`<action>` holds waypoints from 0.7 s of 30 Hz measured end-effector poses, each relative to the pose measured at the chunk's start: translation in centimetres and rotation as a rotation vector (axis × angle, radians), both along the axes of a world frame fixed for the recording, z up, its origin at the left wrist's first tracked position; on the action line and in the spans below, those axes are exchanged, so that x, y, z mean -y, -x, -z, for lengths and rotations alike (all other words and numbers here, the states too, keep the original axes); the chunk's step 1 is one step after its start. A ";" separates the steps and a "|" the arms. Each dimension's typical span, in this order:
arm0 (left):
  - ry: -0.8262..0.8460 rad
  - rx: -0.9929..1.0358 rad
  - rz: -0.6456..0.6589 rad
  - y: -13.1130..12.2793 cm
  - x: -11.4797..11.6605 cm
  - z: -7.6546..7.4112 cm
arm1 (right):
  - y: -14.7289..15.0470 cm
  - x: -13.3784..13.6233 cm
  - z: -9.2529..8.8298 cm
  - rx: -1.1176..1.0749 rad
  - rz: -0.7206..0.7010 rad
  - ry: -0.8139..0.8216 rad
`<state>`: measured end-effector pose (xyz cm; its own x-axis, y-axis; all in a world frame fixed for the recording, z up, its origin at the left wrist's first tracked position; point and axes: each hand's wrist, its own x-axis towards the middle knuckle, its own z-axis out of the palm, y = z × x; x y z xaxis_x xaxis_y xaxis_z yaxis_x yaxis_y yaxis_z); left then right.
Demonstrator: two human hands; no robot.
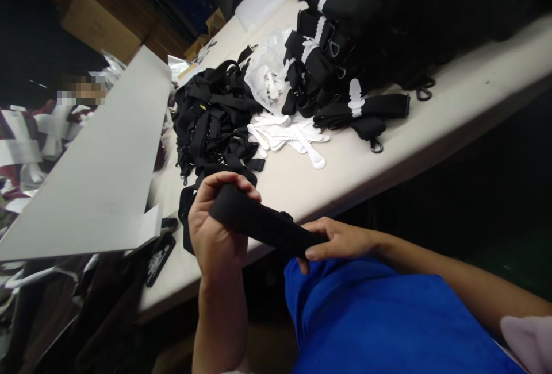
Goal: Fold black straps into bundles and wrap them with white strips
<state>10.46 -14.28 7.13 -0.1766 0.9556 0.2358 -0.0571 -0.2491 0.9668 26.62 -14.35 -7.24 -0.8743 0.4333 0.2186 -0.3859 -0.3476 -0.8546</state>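
Observation:
A wide black strap (263, 222) runs folded between my two hands, in front of the table's near edge. My left hand (219, 219) is wrapped round its looped end, fingers curled over the fabric. At the other end my right hand (325, 239) pinches the strap between thumb and fingers. Just beyond the left hand lies a tangled pile of black straps (215, 115). White notched plastic ties (293, 132) are spread beside that pile. To the right, a folded black strap bundle (362, 112) has a white tie round it.
A clear plastic bag (267, 69) with white ties stands behind the loose ones. More tied black bundles (319, 46) are heaped at the back right. A white panel (107, 161) leans at the left, with a dark phone-like object (160, 259) near it. Cardboard boxes (101, 23) stand behind.

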 end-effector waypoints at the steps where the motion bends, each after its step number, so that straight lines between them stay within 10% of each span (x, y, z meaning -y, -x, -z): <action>1: 0.071 0.113 -0.011 0.7 -0.9 0.3 | 0.0 -0.1 0.4 -0.022 -0.017 0.056; 10: 0.440 0.742 -0.286 5.5 -4.9 3.5 | -1.0 -0.9 3.6 -0.052 -0.119 0.278; 16: 0.459 0.773 -0.201 6.7 -5.0 4.6 | -0.3 -0.4 4.5 -0.047 -0.210 0.397; 21: 0.250 0.405 -0.108 6.8 -3.5 3.9 | 0.2 0.4 6.2 0.143 0.033 0.316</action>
<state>3.69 -10.74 3.22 -0.3083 0.9453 -0.1065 -0.4280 -0.0378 0.9030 26.38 -14.78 -13.43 -0.8708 0.4887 -0.0543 -0.2858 -0.5929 -0.7529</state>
